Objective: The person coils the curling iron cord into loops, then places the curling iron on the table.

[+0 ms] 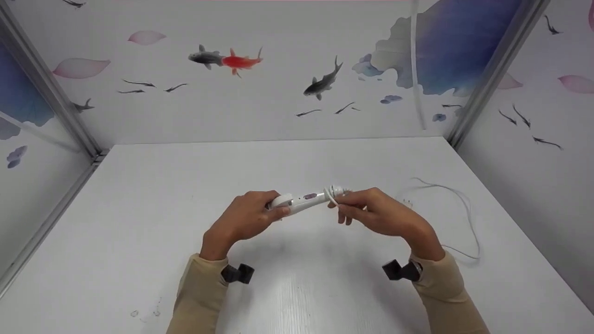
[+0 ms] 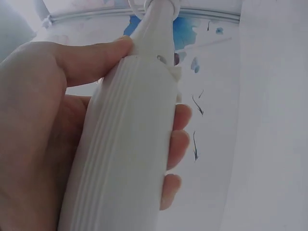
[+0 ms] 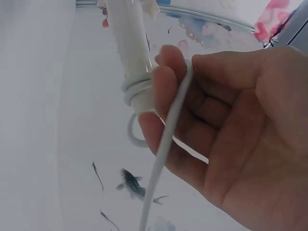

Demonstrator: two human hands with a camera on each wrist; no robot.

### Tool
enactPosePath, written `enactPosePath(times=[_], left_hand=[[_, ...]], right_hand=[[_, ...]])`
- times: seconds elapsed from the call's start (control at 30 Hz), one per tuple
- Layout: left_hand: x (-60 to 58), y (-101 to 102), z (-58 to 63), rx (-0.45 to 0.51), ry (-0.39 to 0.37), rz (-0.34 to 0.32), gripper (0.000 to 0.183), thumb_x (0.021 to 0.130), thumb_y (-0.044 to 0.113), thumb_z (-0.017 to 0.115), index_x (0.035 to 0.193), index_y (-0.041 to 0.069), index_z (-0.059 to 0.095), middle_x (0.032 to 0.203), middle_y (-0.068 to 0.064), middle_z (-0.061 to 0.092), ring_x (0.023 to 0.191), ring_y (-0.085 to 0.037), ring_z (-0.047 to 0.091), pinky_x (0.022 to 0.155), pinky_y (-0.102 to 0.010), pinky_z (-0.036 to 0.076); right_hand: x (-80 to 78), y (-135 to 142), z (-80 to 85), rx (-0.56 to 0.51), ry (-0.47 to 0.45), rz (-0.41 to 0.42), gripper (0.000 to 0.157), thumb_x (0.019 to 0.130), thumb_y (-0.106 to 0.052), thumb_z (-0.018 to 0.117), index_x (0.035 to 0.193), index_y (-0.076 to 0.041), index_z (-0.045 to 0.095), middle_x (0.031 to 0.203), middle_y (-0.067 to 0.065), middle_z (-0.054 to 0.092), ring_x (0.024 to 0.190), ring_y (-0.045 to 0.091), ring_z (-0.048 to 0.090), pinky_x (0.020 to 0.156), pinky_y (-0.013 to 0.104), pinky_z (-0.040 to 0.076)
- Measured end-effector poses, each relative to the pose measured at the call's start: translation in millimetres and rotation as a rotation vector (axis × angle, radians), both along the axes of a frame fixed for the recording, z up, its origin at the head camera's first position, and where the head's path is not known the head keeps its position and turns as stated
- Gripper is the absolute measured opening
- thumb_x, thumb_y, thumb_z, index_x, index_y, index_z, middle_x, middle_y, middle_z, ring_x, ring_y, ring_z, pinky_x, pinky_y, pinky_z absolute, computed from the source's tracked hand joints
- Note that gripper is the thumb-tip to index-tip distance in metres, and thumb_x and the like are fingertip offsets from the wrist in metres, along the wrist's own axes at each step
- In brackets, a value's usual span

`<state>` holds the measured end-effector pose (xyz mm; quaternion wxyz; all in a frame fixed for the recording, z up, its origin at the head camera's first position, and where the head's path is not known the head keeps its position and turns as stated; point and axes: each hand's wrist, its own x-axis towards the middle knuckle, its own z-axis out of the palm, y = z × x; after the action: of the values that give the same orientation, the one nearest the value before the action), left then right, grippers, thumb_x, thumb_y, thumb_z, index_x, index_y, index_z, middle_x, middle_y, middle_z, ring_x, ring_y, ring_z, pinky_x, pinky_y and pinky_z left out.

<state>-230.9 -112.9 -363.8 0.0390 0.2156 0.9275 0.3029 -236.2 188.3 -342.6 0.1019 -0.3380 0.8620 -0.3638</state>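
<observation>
My left hand [image 1: 253, 215] grips a white corded hand-held appliance [image 1: 307, 202] by its thicker end, thumb along one side and fingers curled round the other. Fine ridges run along its thick body [image 2: 120, 144] in the left wrist view. A purple mark shows on the slim handle, which points right. Around the handle's narrow end, the white power cord [image 3: 139, 89] is wound in a few turns. Between thumb and fingertips my right hand [image 1: 378, 213] pinches the cord close to those turns. From there a stretch of cord hangs down in the right wrist view.
Behind my right hand, the loose cord [image 1: 475, 232] curves over the white table [image 1: 139, 195], with a plug [image 1: 407, 203] near it. Panels printed with fish and petals [image 1: 278, 116] enclose the back and sides. Small marks [image 1: 134, 313] lie on the table at front left.
</observation>
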Motion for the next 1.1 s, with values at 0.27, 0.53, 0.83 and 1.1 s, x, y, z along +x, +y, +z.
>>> enactPosePath(times=[0.27,0.53,0.83,1.1], left_hand=[[-0.2,-6,3.9,0.148,0.045,-0.015,0.025,0.101,0.036,0.056,0.099,0.012,0.066,0.089,-0.004,0.067,0.077,-0.017,0.055,0.069,-0.032,0.044],[2.9,-6,8.2,0.234,0.014,-0.122,0.023,0.100,0.032,0.060,0.099,0.011,0.070,0.093,-0.006,0.070,0.082,-0.017,0.057,0.074,-0.033,0.047],[3.2,-6,4.7,0.182,-0.072,-0.186,0.024,0.096,0.033,0.064,0.100,0.012,0.074,0.090,-0.003,0.068,0.080,-0.014,0.056,0.074,-0.030,0.048],[2.4,2,0.3,0.132,-0.158,-0.186,0.028,0.094,0.038,0.067,0.102,0.013,0.076,0.089,0.000,0.071,0.080,-0.015,0.057,0.074,-0.033,0.048]], right_hand=[[-16.0,2,-17.5,-0.126,-0.180,0.133,0.025,0.103,-0.010,0.053,0.118,-0.002,0.072,0.106,0.016,0.074,0.096,0.013,0.069,0.093,0.026,0.053],[-34.8,5,-40.5,0.057,-0.234,-0.120,0.030,0.098,-0.035,0.063,0.089,-0.010,0.077,0.062,-0.004,0.054,0.061,0.013,0.053,0.057,0.024,0.042],[-45.1,17,-47.8,-0.054,-0.193,-0.360,0.012,0.092,-0.017,0.071,0.090,-0.005,0.073,0.076,-0.003,0.058,0.072,0.015,0.047,0.066,0.029,0.044],[-32.0,5,-28.7,-0.152,-0.112,-0.373,0.035,0.090,-0.037,0.075,0.084,-0.003,0.068,0.063,-0.006,0.036,0.062,0.012,0.034,0.059,0.026,0.031]])
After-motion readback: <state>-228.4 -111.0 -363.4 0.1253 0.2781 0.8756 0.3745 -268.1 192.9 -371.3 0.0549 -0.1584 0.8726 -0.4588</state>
